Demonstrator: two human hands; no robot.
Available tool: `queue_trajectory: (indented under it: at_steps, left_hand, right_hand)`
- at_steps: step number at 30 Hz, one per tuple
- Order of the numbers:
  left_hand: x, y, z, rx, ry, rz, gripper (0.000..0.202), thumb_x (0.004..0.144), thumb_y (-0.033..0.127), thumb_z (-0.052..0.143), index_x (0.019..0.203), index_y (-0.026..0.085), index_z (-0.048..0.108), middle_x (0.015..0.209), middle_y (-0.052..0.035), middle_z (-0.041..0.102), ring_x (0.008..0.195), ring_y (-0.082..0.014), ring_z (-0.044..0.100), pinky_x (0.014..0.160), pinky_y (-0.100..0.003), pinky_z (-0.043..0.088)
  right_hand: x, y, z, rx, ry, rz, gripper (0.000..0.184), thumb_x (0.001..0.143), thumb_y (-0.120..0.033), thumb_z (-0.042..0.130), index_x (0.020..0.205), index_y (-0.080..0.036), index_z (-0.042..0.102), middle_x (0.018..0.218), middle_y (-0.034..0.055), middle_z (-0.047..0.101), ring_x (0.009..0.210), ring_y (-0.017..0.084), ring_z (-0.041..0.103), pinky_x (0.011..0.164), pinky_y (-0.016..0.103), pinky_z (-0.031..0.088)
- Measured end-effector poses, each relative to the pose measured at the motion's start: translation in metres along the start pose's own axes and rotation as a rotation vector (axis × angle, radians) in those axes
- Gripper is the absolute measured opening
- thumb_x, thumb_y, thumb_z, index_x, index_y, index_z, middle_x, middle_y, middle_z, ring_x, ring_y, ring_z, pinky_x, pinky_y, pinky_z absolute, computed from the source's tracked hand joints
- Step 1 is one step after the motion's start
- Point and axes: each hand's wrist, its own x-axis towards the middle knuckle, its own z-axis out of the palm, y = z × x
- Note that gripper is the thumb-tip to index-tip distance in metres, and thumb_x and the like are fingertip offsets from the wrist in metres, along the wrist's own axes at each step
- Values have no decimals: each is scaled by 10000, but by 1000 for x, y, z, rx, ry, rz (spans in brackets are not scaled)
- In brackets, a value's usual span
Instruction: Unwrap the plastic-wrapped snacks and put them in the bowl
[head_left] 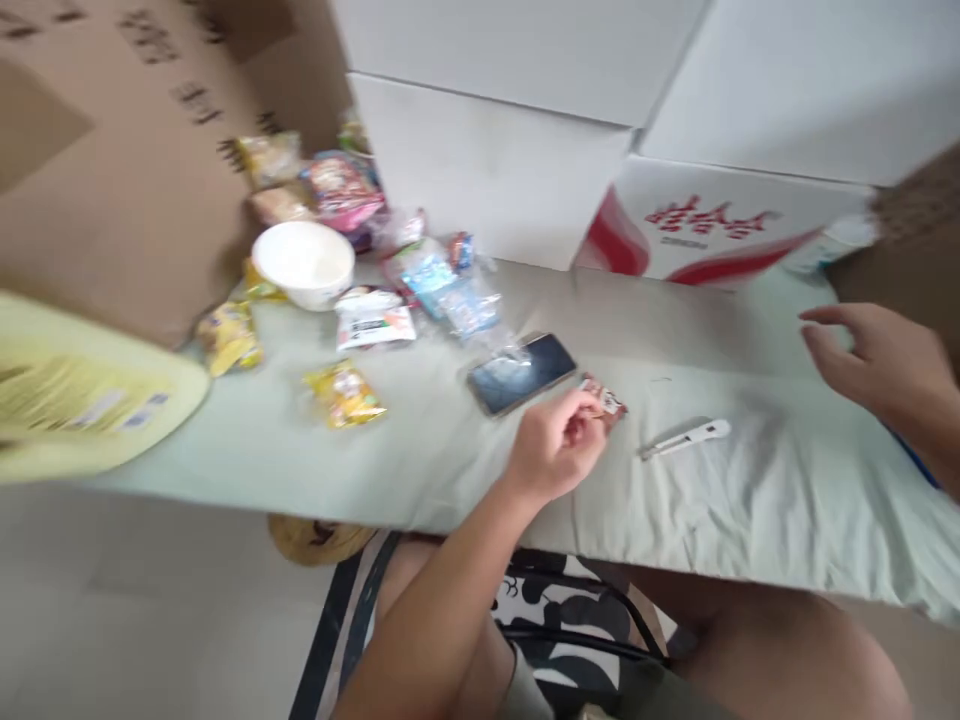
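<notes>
My left hand (pixel 559 445) is closed, its curled fingers on a small red-brown snack packet (pixel 613 402). Part of that packet is hidden behind the fingers. Just beyond lies a dark-screened phone (pixel 523 374), flat on the cloth. A white utility knife (pixel 686 438) rests to the right of the packet, between my two hands. Over at the right side, my right hand (pixel 885 360) is held above the table with thumb and forefinger apart, and nothing shows in it.
A pale cloth covers the table (pixel 450 470). At the left stand a white bowl (pixel 304 262), several snack bags and a yellow packet (pixel 345 394). A yellow container (pixel 90 400) is at the left edge. White boxes (pixel 487 170) and a cardboard box (pixel 112 180) line the back.
</notes>
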Motion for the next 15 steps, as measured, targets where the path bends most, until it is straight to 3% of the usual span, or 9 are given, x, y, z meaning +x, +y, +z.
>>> queue_trajectory:
  at_steps: [2,4,7,9,12,15]
  left_hand:
    - [0,-1,-2,-18,-4,-52,144,844,302,583,931,198,630,683,17,642,594,-112,563,608,-234,462]
    - [3,-1,-6,68,-16,-104,119,859,315,596,882,203,625,708,7,669,645,-128,605,637,-243,467]
    - [7,3,-13,256,-87,-187,178,875,362,579,813,206,639,761,-30,704,756,-193,664,681,-288,484]
    - [9,4,-18,334,-151,-232,198,881,349,539,824,208,667,804,-50,719,788,-220,677,693,-309,494]
    - [10,2,-22,311,-244,-273,207,875,302,512,820,216,692,833,-50,727,773,-207,675,689,-298,500]
    - [11,-2,-23,274,-265,-265,171,864,303,552,809,230,697,826,-38,724,810,-207,675,693,-284,496]
  right_hand:
    - [-21,-44,-15,91,280,-164,386,854,-583,354,1030,-431,662,925,163,712,866,354,681,840,543,509]
    - [-43,-97,-28,278,372,-416,272,860,-607,398,905,-471,630,827,110,698,809,317,695,752,511,539]
    - [-65,-193,-37,457,210,-798,85,876,-431,507,818,-403,562,783,57,687,723,271,670,724,471,561]
    - [-65,-264,-34,427,58,-958,124,887,-377,458,848,-353,573,834,61,683,760,261,661,762,460,559]
    - [-49,-371,-17,300,-86,-1069,327,911,-339,375,1117,-282,623,1103,109,675,1065,300,633,925,485,511]
    - [-31,-465,5,229,-82,-1143,432,915,-280,418,1334,-257,521,1306,79,620,1231,326,555,998,514,453]
